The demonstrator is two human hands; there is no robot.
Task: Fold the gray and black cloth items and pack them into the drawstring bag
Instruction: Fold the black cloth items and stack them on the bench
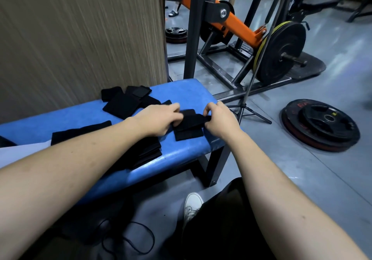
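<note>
So from the head cam, we've got both hands on one black cloth piece near the right end of the blue bench. Our left hand has its fingers curled onto the cloth's left edge, and our right hand pinches the flap at its upper right, so the cloth sits right between the two hands, its lower part flat on the padding. Count-wise: one loose heap of black pieces further back by the wall, can't tell exactly how many, they overlap. One folded stack sits under our left forearm. The drawstring bag lies on the floor below the bench, cord looped out. Two weight plate piles on the floor.
</note>
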